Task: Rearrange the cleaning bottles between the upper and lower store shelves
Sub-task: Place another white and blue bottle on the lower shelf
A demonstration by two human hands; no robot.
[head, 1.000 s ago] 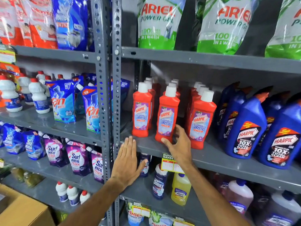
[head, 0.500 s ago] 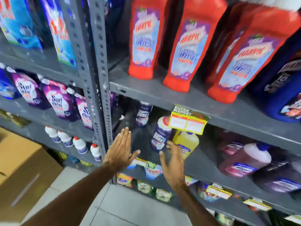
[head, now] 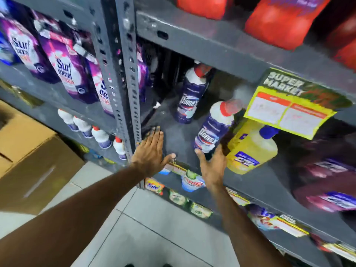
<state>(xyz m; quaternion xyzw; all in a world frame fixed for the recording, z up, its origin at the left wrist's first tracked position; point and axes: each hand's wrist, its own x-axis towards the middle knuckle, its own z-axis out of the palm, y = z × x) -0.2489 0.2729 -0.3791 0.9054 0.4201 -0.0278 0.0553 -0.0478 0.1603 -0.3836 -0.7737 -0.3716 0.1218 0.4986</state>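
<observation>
I see purple Surf excel pouches standing in a row on the left rack, small white bottles with red caps one shelf below them, a brown cardboard box on the pale tiled floor, and a yellow supermarket price tag hanging from a shelf edge

Two Domex bottles; two hands

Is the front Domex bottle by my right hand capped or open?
Capped. The front Domex bottle has its red cap in place on the white neck. Your right hand is open just below its base.
</observation>
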